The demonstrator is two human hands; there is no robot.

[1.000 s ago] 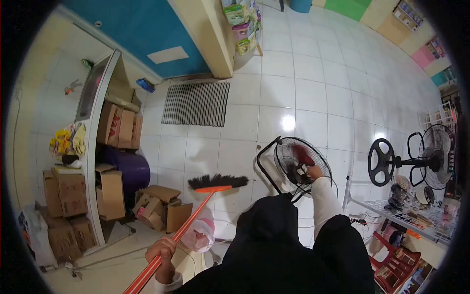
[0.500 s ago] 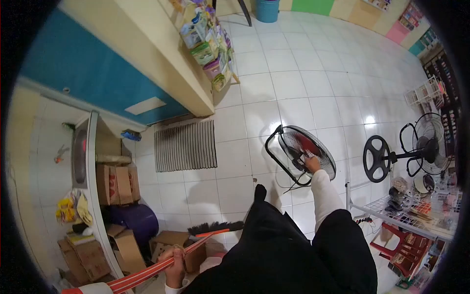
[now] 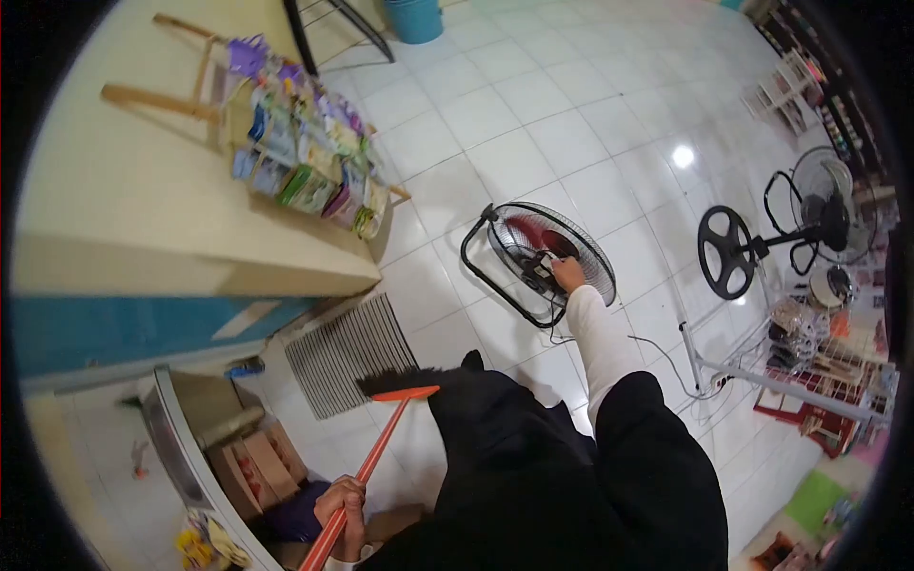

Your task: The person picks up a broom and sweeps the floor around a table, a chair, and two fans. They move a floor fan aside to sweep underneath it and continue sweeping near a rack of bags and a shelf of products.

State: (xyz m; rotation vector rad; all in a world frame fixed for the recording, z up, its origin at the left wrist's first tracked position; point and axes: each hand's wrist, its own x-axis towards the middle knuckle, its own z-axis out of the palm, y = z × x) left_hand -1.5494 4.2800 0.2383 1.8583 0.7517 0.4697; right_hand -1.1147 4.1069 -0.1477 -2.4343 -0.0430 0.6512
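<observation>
My left hand (image 3: 341, 504) is wrapped round the orange handle of a broom (image 3: 379, 447). Its orange head with dark bristles is near the edge of a striped mat (image 3: 343, 354), beside my black-clothed leg. Stretched forward, my right hand (image 3: 568, 275) has its fingers closed at the motor housing behind the cage of a black floor fan (image 3: 514, 300) with red blades. The fan rests on white tiles, tilted on its curved tube stand. The exact grip of the fingertips is partly hidden.
At the right lies another fan (image 3: 826, 224) with a round black base (image 3: 727, 252), beside a white wire rack (image 3: 733, 366) of goods. A cable (image 3: 666, 354) crosses the floor. A packet display stand (image 3: 305, 152) and blue bucket (image 3: 415, 19) are ahead; cardboard boxes (image 3: 262, 466) sit under the left counter.
The view has turned. The broom has swung round so its handle stands steeper and its head is close to the mat. My right hand stays at the fan's motor housing.
</observation>
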